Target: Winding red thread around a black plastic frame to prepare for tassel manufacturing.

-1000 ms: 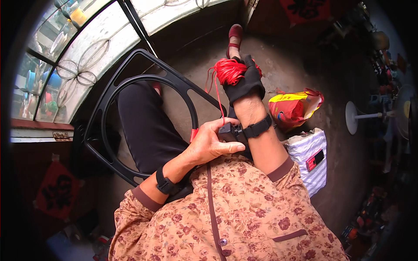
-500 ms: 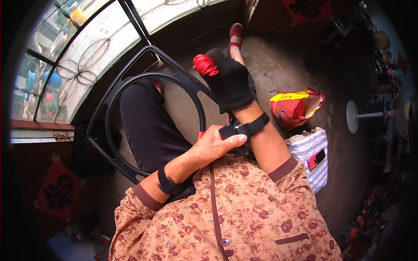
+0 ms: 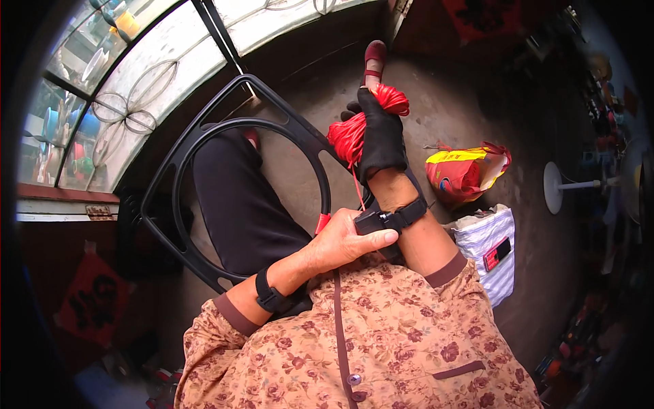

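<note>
- Turned over since half a second ago, the right hand (image 3: 379, 133) in its black glove (image 3: 383, 155) now shows the red cord bundle (image 3: 349, 138) bulging from both sides of its grip, where earlier only one end poked out at its upper left; a red strand (image 3: 357, 187) has come into sight below.
- Taking the black ring frame (image 3: 325, 184) as landmark, the bundle sits at that frame's right-hand corner, overlapping it in this view; whether the two touch cannot be told.
- Right hand, just right of the frame: gloved fingers curled well in around the bundle's middle, dark fingertips showing on the frame's side.
- Left hand (image 3: 340, 238), beside the frame's lower right end: bare, thumb stretched out below the small black box (image 3: 370, 221) at the right wrist. The strand runs down toward it, but the other fingers are hidden, so whether they pinch the cord cannot be told.
- Handling, as a judgement: light, soft, hardly fragile, though the shiny cord may be slippery and outer loops could slide or snag. Its middle looks the best hold, snug but not crushing.
- Farther right of the frame: a red and yellow bag (image 3: 455, 177) and a striped white sack (image 3: 492, 281).
</note>
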A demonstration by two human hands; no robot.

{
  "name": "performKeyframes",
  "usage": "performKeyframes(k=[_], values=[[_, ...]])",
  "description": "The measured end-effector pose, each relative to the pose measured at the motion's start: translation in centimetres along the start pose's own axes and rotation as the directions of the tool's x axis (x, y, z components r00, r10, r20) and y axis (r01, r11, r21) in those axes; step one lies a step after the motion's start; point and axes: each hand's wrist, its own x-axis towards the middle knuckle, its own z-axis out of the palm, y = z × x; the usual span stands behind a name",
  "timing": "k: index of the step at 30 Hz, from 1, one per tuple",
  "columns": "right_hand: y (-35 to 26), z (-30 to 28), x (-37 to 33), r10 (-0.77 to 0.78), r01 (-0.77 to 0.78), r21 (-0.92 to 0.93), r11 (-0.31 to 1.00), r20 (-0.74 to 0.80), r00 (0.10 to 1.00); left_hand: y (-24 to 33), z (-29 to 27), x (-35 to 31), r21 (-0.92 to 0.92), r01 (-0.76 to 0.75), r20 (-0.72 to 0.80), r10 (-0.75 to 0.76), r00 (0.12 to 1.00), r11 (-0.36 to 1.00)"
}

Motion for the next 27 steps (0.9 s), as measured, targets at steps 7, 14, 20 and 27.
performKeyframes(k=[7, 14, 20, 27], values=[[-0.2, -0.5, -0.1, 0.111, -0.126, 0.299, 0.946, 0.066, 0.992, 1.0, 0.3, 0.0, -0.084, -0.197, -0.024, 0.195, 0.98, 0.977], [0.0, 0.1, -0.8, -0.025, 0.024, 0.008, 1.0, 0.156, 0.987, 0.9, -0.4, 0.0, -0.177, 0.107, 0.086, -0.093, 0.992, 0.978], [-0.3, -0.7, -0.1, -0.609, 0.8, -0.572, 0.182, 0.573, 0.548, -0.3, -0.3, 0.5, 0.118, -0.222, -0.235, 0.244, 0.941, 0.968], [0.3, -3.9, 1.4, -0.407, 0.556, -0.693, -0.458, 0.72, 0.563, -0.3, -0.5, 0.8, -0.089, -0.256, -0.529, 0.172, 0.831, 0.963]])
